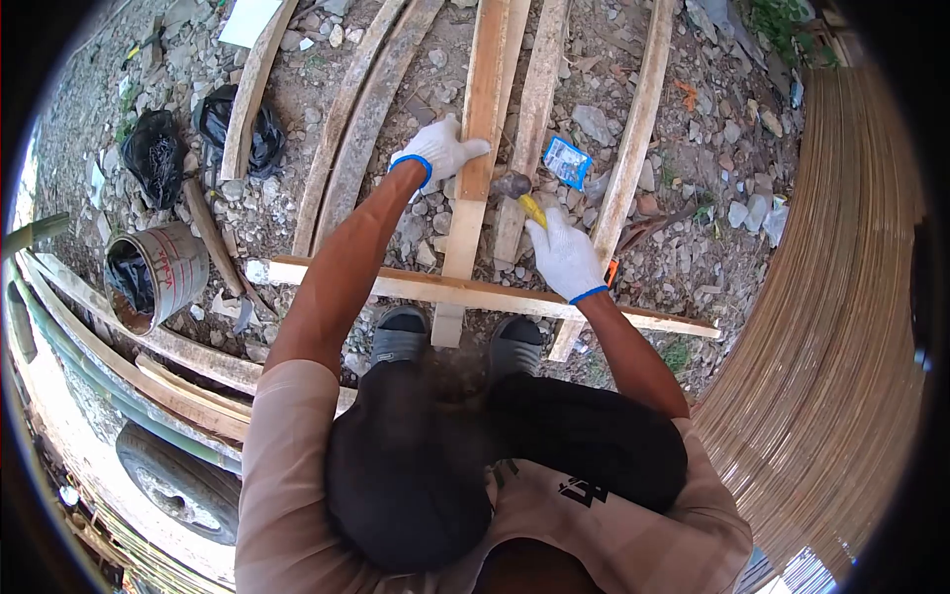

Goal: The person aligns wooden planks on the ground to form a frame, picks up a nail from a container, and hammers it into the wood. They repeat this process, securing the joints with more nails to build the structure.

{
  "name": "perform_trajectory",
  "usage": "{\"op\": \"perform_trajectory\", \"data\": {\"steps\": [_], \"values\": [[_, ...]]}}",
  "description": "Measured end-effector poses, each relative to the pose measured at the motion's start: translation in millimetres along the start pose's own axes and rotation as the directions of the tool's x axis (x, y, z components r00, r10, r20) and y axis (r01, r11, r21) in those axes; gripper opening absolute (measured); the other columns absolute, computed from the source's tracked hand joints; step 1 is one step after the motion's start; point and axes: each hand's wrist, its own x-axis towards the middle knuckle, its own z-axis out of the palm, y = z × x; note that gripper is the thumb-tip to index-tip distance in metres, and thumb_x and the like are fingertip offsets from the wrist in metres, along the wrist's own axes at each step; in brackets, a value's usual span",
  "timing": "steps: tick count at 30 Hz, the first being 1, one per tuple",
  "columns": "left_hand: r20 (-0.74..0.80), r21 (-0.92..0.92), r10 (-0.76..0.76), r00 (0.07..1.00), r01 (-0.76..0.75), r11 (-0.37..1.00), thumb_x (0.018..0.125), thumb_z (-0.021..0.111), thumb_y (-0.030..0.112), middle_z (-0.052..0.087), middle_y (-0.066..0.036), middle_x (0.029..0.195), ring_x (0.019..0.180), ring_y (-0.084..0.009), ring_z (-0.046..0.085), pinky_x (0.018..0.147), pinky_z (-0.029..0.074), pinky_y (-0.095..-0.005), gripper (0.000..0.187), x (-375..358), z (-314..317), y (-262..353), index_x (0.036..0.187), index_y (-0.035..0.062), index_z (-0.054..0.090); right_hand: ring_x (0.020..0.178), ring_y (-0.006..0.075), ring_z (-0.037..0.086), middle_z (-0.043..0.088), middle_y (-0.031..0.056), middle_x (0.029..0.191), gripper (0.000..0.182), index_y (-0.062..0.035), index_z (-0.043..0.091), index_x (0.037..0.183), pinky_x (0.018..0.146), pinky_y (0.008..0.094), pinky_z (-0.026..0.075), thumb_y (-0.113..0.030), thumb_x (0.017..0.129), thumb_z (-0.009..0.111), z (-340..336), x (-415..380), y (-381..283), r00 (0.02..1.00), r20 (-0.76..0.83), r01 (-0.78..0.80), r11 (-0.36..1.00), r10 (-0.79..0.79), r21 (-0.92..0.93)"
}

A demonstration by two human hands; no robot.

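My left hand (435, 155), in a white glove with a blue cuff, grips the left edge of a long brown wooden plank (484, 94). Its thumb lies on the wood; the other fingers are partly hidden. My right hand (568, 255), gloved the same way, is closed around the yellow handle of a hammer (532, 208). The dark hammer head is just right of the plank, over a weathered board. A paler piece of wood (462, 241) lies in line with the plank's near end. Across it, in front of my feet, runs a crosswise wooden beam (426, 287).
More long boards (638, 129) lie on the stony ground on both sides. A blue-and-white packet (567, 161) is near the hammer. At left are a bucket (183, 267) on its side, black plastic bags (153, 158) and a tyre (178, 485). Thin stacked strips (841, 297) line the right.
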Motion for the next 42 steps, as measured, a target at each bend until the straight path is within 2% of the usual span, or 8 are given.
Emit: {"op": "perform_trajectory", "data": {"steps": [9,13,22,29,32,34,37,42], "values": [[0.044,0.001,-0.033,0.998,0.033,0.999,0.088,0.070,0.064,0.068,-0.033,0.122,0.117,-0.0436,0.067,0.098,0.053,-0.0469,0.084,-4.8,-6.1,5.3,0.128,-0.0095,0.061,0.072,0.0482,0.067,0.064,0.0267,0.073,0.026,-0.0044,0.054,0.109,0.057,0.0570,0.050,-0.028,0.103,0.061,-44.0,-1.6,-39.5,0.981,-0.147,0.160,0.959,-0.128,0.234],[0.075,-0.044,-0.020,0.997,0.023,0.999,0.087,0.070,0.063,0.069,-0.033,0.122,0.116,-0.0440,0.067,0.098,0.053,-0.0463,0.084,-0.5,-3.5,-1.8,0.128,-0.0098,0.061,0.065,0.0447,0.067,0.064,0.0233,0.068,0.027,-0.0043,0.055,0.106,0.054,0.0538,0.052,-0.030,0.103,0.061,-23.2,5.6,-34.6,0.930,-0.158,0.347,0.934,-0.331,0.088],[0.043,-0.004,0.028,0.999,-0.028,1.000,0.089,0.070,0.062,0.073,-0.027,0.104,0.099,-0.0370,0.070,0.088,0.052,-0.0433,0.077,4.2,-13.0,-0.8,0.115,-0.0104,0.067,0.068,0.0449,0.068,0.065,0.0255,0.073,0.027,-0.0046,0.055,0.102,0.055,0.0530,0.052,-0.031,0.103,0.061,-25.2,12.4,-31.5,0.979,-0.081,0.194,0.979,-0.189,0.059],[0.143,-0.022,0.030,0.989,-0.028,0.999,0.088,0.067,0.071,0.072,-0.028,0.107,0.101,-0.0386,0.071,0.089,0.055,-0.0440,0.082,1.3,-18.4,-4.6,0.104,-0.0094,0.072,0.071,0.0403,0.070,0.069,0.0196,0.085,0.031,-0.0028,0.058,0.121,0.061,0.0446,0.056,-0.020,0.097,0.067,-51.7,-13.2,-42.5,0.851,-0.369,0.488,0.821,-0.374,0.295],[0.154,-0.053,0.054,0.987,-0.046,0.998,0.088,0.065,0.072,0.072,-0.028,0.107,0.102,-0.0390,0.071,0.090,0.054,-0.0440,0.084,-0.8,-14.9,-6.4,0.107,-0.0094,0.072,0.069,0.0412,0.070,0.069,0.0210,0.080,0.027,-0.0036,0.058,0.115,0.059,0.0485,0.055,-0.022,0.098,0.066,-21.9,0.1,-30.1,0.884,-0.250,0.461,0.824,-0.394,0.330],[0.236,-0.178,0.022,0.972,0.020,0.984,0.087,0.064,0.074,0.072,-0.029,0.109,0.106,-0.0396,0.070,0.093,0.053,-0.0446,0.087,1.0,-18.6,-4.8,0.112,-0.0095,0.072,0.065,0.0443,0.068,0.067,0.0230,0.070,0.028,-0.0049,0.053,0.100,0.055,0.0551,0.053,-0.031,0.101,0.064,-4.5,18.2,-27.4,0.979,0.086,0.187,0.982,-0.184,-0.022],[-0.039,0.024,0.145,0.989,-0.144,0.989,0.089,0.067,0.068,0.075,-0.023,0.096,0.092,-0.0326,0.072,0.086,0.054,-0.0415,0.079,-2.0,-9.6,-5.0,0.112,-0.0074,0.072,0.063,0.0453,0.067,0.064,0.0228,0.068,0.028,-0.0052,0.053,0.103,0.054,0.0543,0.053,-0.031,0.101,0.064,-10.0,20.2,-28.5,0.969,-0.001,0.247,0.963,-0.249,-0.112],[0.143,-0.130,0.039,0.989,-0.020,0.991,0.088,0.067,0.068,0.074,-0.023,0.091,0.088,-0.0330,0.072,0.084,0.054,-0.0423,0.081,-0.1,-1.1,-11.7,0.115,-0.0079,0.071,0.066,0.0467,0.066,0.061,0.0216,0.066,0.028,-0.0050,0.055,0.104,0.056,0.0545,0.053,-0.032,0.102,0.062,-31.6,6.4,-41.9,0.951,-0.209,0.252,0.963,-0.228,0.099]]}}
